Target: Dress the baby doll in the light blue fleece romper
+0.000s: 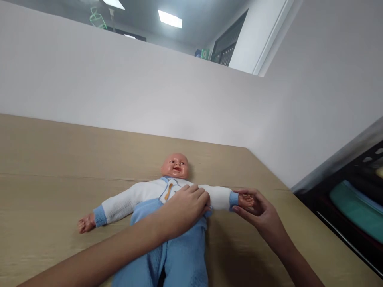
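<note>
A baby doll (151,205) lies face up on a tan surface (54,155), its blue trousers (187,255) nearest and its head (175,165) farthest. The left hand (187,205) rests with curled fingers against the doll's chest; whether it pinches cloth, I cannot tell. The right hand (261,211) grips the outstretched arm by its blue cuff (233,200), thumb below, fingers above. Behind stands a pale wall (134,87), with a lit ceiling panel (170,18) beyond.
</note>
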A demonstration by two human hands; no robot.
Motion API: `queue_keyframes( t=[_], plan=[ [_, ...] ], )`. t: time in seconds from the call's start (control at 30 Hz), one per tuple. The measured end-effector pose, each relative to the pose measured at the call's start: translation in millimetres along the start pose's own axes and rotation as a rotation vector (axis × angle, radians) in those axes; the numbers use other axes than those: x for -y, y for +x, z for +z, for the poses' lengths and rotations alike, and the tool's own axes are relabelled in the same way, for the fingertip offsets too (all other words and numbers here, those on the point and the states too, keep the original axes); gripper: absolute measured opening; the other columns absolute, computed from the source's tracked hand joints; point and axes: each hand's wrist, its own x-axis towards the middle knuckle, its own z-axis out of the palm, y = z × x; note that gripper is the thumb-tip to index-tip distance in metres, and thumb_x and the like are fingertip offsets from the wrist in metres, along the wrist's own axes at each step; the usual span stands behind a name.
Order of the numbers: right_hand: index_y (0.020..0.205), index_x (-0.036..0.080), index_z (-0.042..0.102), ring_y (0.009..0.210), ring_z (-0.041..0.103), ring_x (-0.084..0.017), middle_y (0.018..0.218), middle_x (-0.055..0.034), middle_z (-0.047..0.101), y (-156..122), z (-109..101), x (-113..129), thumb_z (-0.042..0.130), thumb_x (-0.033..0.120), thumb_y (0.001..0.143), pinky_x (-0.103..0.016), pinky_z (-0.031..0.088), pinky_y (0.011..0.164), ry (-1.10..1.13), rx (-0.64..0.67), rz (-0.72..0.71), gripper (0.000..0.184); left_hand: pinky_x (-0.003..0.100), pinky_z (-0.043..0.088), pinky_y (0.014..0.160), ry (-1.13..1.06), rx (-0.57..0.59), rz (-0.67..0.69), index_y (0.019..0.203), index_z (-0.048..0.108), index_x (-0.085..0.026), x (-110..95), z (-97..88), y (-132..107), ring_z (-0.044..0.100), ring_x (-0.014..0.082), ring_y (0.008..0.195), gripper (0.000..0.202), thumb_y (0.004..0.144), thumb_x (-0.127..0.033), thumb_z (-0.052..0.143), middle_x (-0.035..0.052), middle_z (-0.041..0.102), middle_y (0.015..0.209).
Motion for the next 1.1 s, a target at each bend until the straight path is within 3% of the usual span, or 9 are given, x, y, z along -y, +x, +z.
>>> queue_keyframes(
  t=[0.1, 0.27, 0.37, 0.53, 0.67, 0.77, 0.97, 1.03, 1.1],
  plan=[
    [0.113, 0.023, 0.066, 0.103, 0.076, -0.026, 0.12, -0.0113, 0.075, 4.6, 8.3, 11.0, 0.093, 0.041, 0.074, -0.036, 0.067, 0.087, 0.062, 0.034, -0.022, 0.051, 0.038, 0.049, 0.074, -0.037, -0.048, 0.073, 0.106, 0.06, -0.015, -2.7, 0.8, -3.6, 0.065, 0.0234, 0.084, 0.012, 0.11, -0.026, 0.056, 0.0057, 0.071, 0.095],
    [0.114, 0.025, 0.062, 0.097, 0.072, -0.02, 0.11, -0.005, 0.071, 3.0, 52.6, 20.4, 0.091, 0.027, 0.073, -0.028, 0.065, 0.082, 0.018, 0.033, -0.195, 0.05, 0.036, 0.046, 0.073, 0.058, -0.23, 0.339, 0.102, 0.059, -0.016, -0.8, 2.8, -12.5, 0.062, 0.0208, 0.08, 0.012, 0.111, -0.022, 0.054, 0.004, 0.07, 0.092],
    [0.118, 0.025, 0.061, 0.096, 0.073, -0.019, 0.109, -0.0036, 0.071, -3.9, 73.1, 14.9, 0.084, 0.015, 0.07, -0.027, 0.064, 0.08, 0.005, 0.111, -0.226, 0.054, 0.036, 0.043, 0.069, 0.129, -0.358, 0.433, 0.102, 0.06, -0.014, 2.8, 4.9, -18.2, 0.059, 0.0194, 0.075, 0.02, 0.111, -0.015, 0.043, 0.0041, 0.07, 0.091],
    [0.129, 0.027, 0.062, 0.09, 0.074, -0.017, 0.125, -0.0057, 0.069, -13.6, 77.3, 3.5, 0.076, 0.012, 0.078, -0.029, 0.064, 0.081, -0.014, 0.177, -0.213, 0.055, 0.037, 0.042, 0.068, 0.195, -0.469, 0.456, 0.106, 0.062, -0.012, 5.2, 4.9, -23.4, 0.059, 0.0186, 0.076, 0.025, 0.112, -0.012, 0.038, 0.0058, 0.071, 0.096],
    [0.142, 0.03, 0.055, 0.117, 0.072, -0.024, 0.139, -0.009, 0.065, -14.9, 74.1, -1.7, 0.073, 0.015, 0.086, -0.037, 0.06, 0.101, 0.035, 0.274, -0.251, 0.061, 0.038, 0.041, 0.068, 0.254, -0.528, 0.41, 0.109, 0.064, -0.017, 3.9, 2.9, -24.6, 0.058, 0.0198, 0.075, 0.021, 0.111, -0.013, 0.043, 0.0046, 0.072, 0.1],
    [0.146, 0.033, 0.051, 0.129, 0.066, -0.025, 0.153, -0.0102, 0.057, -16.9, 72.9, -6.9, 0.068, 0.02, 0.096, -0.04, 0.055, 0.111, 0.107, 0.342, -0.258, 0.055, 0.038, 0.039, 0.068, 0.289, -0.568, 0.37, 0.111, 0.065, -0.019, 2.9, 1.7, -25.8, 0.057, 0.0211, 0.073, 0.024, 0.111, -0.013, 0.043, 0.0035, 0.072, 0.095],
    [0.151, 0.034, 0.045, 0.144, 0.053, -0.026, 0.159, -0.0102, 0.05, -20.9, 73.1, -9.6, 0.075, 0.03, 0.096, -0.042, 0.047, 0.119, 0.201, 0.416, -0.188, 0.063, 0.039, 0.037, 0.068, 0.26, -0.496, 0.354, 0.119, 0.065, -0.021, 9.2, -4.5, -24.1, 0.057, 0.022, 0.071, 0.021, 0.112, -0.023, 0.044, 0.0017, 0.07, 0.086],
    [0.146, 0.032, 0.052, 0.138, 0.057, -0.027, 0.152, -0.0103, 0.056, -22.1, 76.1, -4.6, 0.079, 0.033, 0.093, -0.042, 0.049, 0.114, 0.183, 0.412, -0.19, 0.059, 0.039, 0.037, 0.069, 0.142, -0.416, 0.338, 0.113, 0.064, -0.022, 11.5, -9.9, -22.3, 0.058, 0.0208, 0.07, 0.019, 0.113, -0.029, 0.046, -0.0002, 0.07, 0.084],
    [0.129, 0.027, 0.064, 0.126, 0.062, -0.027, 0.135, -0.0098, 0.066, -24.4, 80.8, 2.1, 0.081, 0.036, 0.091, -0.043, 0.05, 0.111, 0.141, 0.414, -0.219, 0.042, 0.039, 0.039, 0.072, -0.023, -0.322, 0.239, 0.105, 0.063, -0.022, 11.9, -15.8, -20.9, 0.06, 0.02, 0.073, 0.021, 0.113, -0.033, 0.046, -0.0011, 0.07, 0.085]
  ],
)
